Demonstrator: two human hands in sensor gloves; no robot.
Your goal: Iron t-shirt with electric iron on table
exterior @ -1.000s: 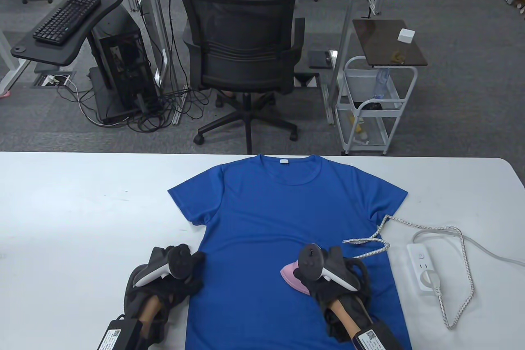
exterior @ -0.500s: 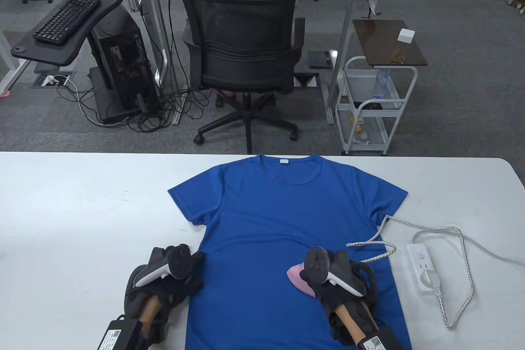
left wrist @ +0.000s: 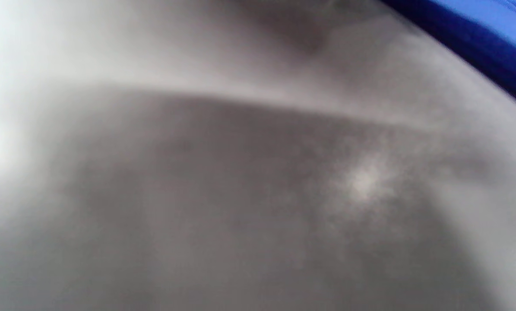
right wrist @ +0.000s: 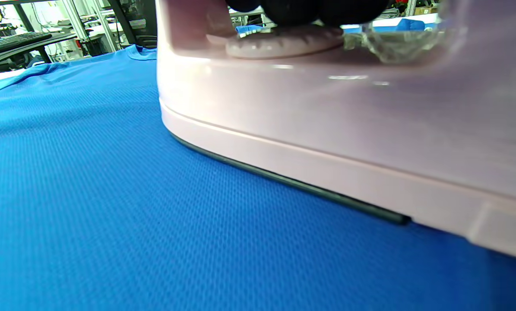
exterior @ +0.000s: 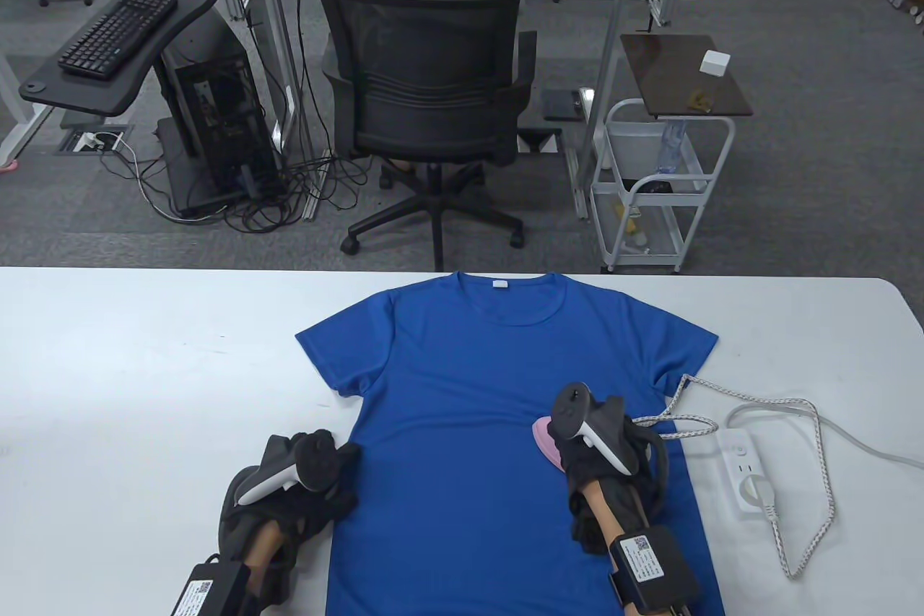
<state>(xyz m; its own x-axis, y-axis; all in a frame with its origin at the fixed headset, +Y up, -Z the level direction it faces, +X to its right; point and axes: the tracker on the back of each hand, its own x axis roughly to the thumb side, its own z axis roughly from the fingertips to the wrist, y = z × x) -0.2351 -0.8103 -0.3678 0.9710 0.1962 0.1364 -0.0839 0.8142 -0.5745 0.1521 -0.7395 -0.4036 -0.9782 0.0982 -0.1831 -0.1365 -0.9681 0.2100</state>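
right hand (exterior: 592,439) slid iron (exterior: 545,434) up t-shirt (exterior: 469,370)

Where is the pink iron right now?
In the table view, the pink iron sits on the blue t-shirt's right half, gripped by the right hand.

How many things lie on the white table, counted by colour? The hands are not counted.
Blue: 1, the t-shirt
Pink: 1, the iron
White: 2, the power strip and the braided cord
Total: 4
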